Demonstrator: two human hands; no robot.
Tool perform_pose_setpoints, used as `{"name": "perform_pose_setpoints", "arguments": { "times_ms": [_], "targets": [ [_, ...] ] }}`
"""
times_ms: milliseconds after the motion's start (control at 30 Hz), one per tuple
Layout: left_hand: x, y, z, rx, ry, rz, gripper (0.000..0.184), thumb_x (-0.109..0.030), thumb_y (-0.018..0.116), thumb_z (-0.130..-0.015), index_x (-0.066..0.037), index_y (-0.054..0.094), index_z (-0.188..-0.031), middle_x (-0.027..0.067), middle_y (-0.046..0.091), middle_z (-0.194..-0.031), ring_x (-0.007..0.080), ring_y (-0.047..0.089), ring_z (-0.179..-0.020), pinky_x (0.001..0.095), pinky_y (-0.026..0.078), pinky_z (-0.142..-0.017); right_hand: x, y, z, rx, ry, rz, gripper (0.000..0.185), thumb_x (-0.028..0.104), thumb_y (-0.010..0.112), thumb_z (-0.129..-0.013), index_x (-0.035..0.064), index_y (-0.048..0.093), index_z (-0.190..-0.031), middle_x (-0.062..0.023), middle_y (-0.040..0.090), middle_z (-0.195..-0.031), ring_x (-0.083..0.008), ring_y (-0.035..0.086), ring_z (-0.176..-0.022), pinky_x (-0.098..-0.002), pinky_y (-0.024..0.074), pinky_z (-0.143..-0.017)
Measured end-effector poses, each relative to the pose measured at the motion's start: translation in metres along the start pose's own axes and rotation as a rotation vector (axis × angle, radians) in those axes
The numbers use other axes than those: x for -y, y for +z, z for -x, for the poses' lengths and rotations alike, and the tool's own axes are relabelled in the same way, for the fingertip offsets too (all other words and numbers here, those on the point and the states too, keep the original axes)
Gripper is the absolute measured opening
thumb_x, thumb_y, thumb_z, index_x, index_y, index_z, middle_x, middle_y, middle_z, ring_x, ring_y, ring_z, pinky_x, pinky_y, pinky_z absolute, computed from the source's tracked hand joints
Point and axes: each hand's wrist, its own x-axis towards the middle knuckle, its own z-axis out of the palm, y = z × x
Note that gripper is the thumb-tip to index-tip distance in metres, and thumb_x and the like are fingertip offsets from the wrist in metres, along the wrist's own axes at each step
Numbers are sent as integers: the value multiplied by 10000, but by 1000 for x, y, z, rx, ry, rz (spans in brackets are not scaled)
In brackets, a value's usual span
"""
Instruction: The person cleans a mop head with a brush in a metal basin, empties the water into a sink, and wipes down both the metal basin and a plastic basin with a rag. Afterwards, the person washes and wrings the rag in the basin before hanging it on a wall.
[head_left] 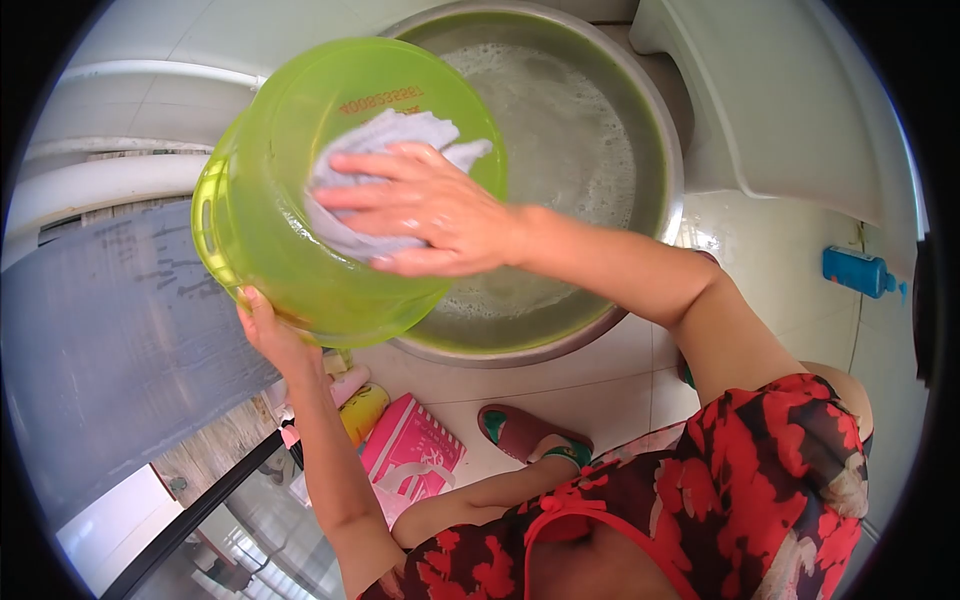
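A lime-green plastic bucket (290, 120) is tilted on its side over the left part of a wide metal basin (668, 150), its base towards the right. My left hand (275, 335) grips the bucket's rim from below; some of its fingers are hidden behind the plastic. A wet pale-lilac cloth (385, 135) lies bunched against the bucket's outer side near red printed digits. My right hand (425, 210) presses flat on this cloth, fingers spread. Foamy grey water (545, 130) fills much of the basin.
Right of the basin stands a pale moulded fixture (790, 100). A blue bottle (855, 272) is by the right wall. Below the bucket are a pink box (415, 450) and a yellow item (363, 412). A grey panel (120, 330) borders the left. My slippered foot (530, 435) rests on the tiles.
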Motion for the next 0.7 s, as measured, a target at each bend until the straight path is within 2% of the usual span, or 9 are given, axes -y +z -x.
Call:
{"name": "perform_pose_setpoints", "arguments": {
  "times_ms": [67, 200, 267, 333, 400, 533, 600, 667, 700],
  "targets": [
    [0, 1, 2, 1, 9, -4, 377, -240, 487, -996, -18, 448, -1297, 118, 557, -1199, 216, 581, -1042, 358, 503, -871, -11, 6, -29, -100, 62, 110, 387, 352, 504, -920, 87, 617, -1179, -59, 508, -1385, -294, 407, -1321, -512, 284, -1048],
    [-1, 3, 3, 18, 24, -41, 378, -246, 468, -1004, -24, 445, -1309, 110, 562, -1200, 214, 577, -1061, 363, 502, -883, -45, 3, -79, -164, 85, 157, 480, 467, 422, -959, 101, 612, -1205, -56, 512, -1379, -282, 401, -1321, -529, 254, -1066],
    [-3, 5, 6, 22, 32, -28, 375, -250, 467, -1006, -20, 449, -1301, 110, 566, -1188, 209, 579, -1054, 354, 503, -877, -64, 0, -93, -180, 291, 264, 522, 499, 362, -959, 113, 615, -1202, -74, 534, -1347, -295, 430, -1287, -513, 276, -1065],
    [-1, 3, 7, 7, 35, -30, 381, -249, 486, -998, -14, 450, -1296, 117, 562, -1195, 213, 577, -1052, 356, 499, -879, -94, -7, -97, -150, 616, 270, 599, 547, 303, -932, 123, 618, -1213, -91, 556, -1306, -294, 455, -1252, -515, 297, -1063],
    [-1, 2, 8, -8, 43, -32, 388, -249, 505, -990, -8, 451, -1290, 123, 557, -1203, 216, 575, -1050, 357, 494, -881, -123, -30, -84, -27, 849, 198, 634, 526, 253, -930, 78, 604, -1211, -154, 582, -1258, -343, 518, -1175, -487, 365, -1020],
    [3, 0, 9, -6, 45, -8, 386, -261, 494, -994, -9, 459, -1285, 118, 564, -1192, 215, 579, -1047, 359, 497, -878, -155, -38, -10, -242, 1273, -37, 653, 500, 224, -929, 8, 602, -1132, -247, 567, -1236, -395, 545, -1118, -482, 410, -962],
    [4, -1, 8, -3, 49, -16, 391, -272, 480, -1000, -12, 455, -1291, 115, 566, -1186, 215, 582, -1048, 357, 498, -877, -151, -41, 25, -289, 1206, 136, 599, 473, 284, -945, 3, 613, -1117, -248, 574, -1217, -395, 534, -1138, -472, 406, -973],
    [5, -1, 8, -23, 64, -44, 396, -276, 478, -999, -7, 453, -1289, 121, 565, -1186, 221, 581, -1050, 358, 498, -877, -162, -38, 67, -185, 1115, 458, 463, 406, 392, -954, 51, 638, -1121, -235, 584, -1207, -383, 530, -1149, -471, 401, -984],
    [4, 0, 8, -22, 63, -44, 396, -276, 478, -999, -7, 453, -1289, 121, 565, -1186, 221, 581, -1050, 358, 498, -877, -162, -34, 91, -186, 1116, 458, 463, 406, 392, -954, 51, 638, -1121, -235, 584, -1207, -383, 530, -1149, -471, 401, -984]
  ]
}}
